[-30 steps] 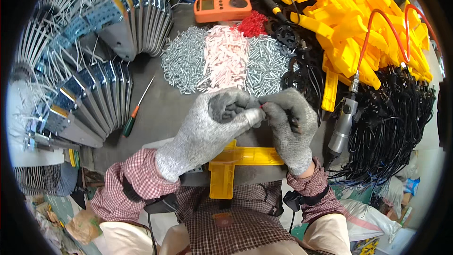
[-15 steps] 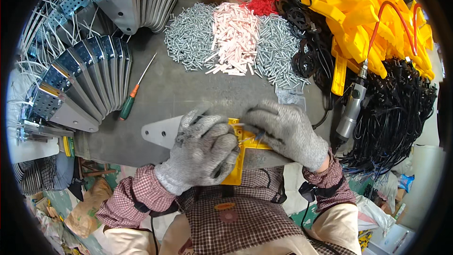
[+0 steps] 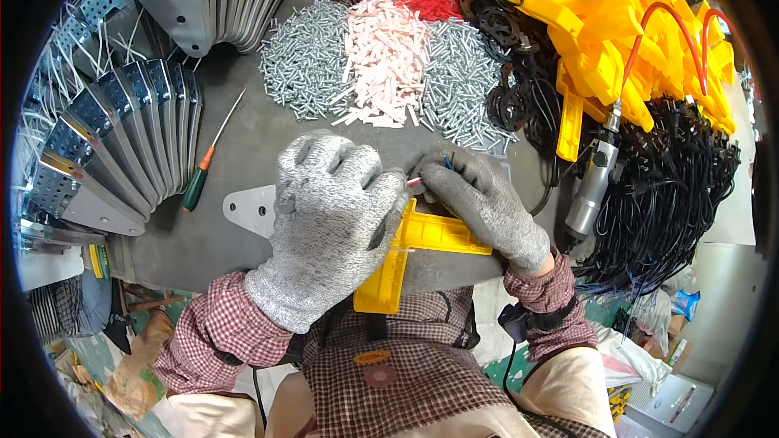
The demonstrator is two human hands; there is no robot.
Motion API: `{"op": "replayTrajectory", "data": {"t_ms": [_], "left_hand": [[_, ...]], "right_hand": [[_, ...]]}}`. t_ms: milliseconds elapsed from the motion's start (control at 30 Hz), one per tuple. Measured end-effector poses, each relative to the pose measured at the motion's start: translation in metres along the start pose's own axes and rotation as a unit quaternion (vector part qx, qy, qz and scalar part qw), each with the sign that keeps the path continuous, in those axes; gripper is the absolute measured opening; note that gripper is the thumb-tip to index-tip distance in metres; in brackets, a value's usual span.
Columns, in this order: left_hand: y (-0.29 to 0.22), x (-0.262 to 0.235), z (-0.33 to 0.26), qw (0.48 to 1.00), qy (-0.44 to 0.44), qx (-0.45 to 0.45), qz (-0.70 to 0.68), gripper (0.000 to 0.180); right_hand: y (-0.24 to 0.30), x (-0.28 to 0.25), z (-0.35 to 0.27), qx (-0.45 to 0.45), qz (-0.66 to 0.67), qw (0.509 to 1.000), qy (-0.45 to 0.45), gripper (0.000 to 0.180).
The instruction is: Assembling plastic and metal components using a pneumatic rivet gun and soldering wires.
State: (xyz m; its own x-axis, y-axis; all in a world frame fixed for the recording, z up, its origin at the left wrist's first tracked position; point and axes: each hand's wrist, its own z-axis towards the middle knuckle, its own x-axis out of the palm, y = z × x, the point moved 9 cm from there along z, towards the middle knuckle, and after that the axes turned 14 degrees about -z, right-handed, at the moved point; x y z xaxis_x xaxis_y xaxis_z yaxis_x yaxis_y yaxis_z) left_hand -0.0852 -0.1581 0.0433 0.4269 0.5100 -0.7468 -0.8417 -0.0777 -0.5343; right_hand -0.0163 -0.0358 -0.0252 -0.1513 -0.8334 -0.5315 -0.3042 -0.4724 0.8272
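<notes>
Handwork seems at a fine fingertip step, the next move calling for steadiness: right hand (image 3: 488, 199) pinches a slim pale piece (image 3: 415, 182) at twelve o'clock of the yellow part (image 3: 438, 234); left hand (image 3: 331, 195) curls, its hold hidden.

My left glove (image 3: 324, 207) and right glove (image 3: 485, 207): matt, rough knit cloth. Yellow housing (image 3: 380, 288): smooth, glossy plastic. Screws (image 3: 304, 61): shiny metal. Tabletop (image 3: 231, 251): smooth, matt. My checked apron (image 3: 414, 385): woven cloth.

A workshop, shown by heaped screws (image 3: 304, 61), yellow plastic parts (image 3: 596, 49), bundled black cables (image 3: 657, 207) and a screwdriver (image 3: 196, 186)
</notes>
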Motion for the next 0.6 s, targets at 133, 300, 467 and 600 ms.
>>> {"op": "replayTrajectory", "data": {"t_ms": [133, 300, 467, 600], "left_hand": [[0.007, 0.005, 0.0, 0.998, 0.022, -0.04, -0.044, 0.019], [0.027, 0.015, -0.005, 0.916, 0.017, -0.125, -0.381, 0.026], [0.038, 0.01, -0.011, 0.901, -0.005, -0.151, -0.408, 0.026], [0.04, 0.002, -0.006, 0.919, -0.011, -0.143, -0.367, 0.015]], "right_hand": [[0.022, -0.004, -0.002, -0.122, -0.116, 0.984, -0.06, 0.017], [0.042, -0.007, -0.006, -0.174, -0.202, 0.961, -0.074, 0.013], [0.017, -0.023, 0.001, -0.043, -0.081, 0.99, -0.108, 0.019], [0.047, -0.005, -0.001, -0.103, -0.028, 0.994, -0.039, 0.019]]}}
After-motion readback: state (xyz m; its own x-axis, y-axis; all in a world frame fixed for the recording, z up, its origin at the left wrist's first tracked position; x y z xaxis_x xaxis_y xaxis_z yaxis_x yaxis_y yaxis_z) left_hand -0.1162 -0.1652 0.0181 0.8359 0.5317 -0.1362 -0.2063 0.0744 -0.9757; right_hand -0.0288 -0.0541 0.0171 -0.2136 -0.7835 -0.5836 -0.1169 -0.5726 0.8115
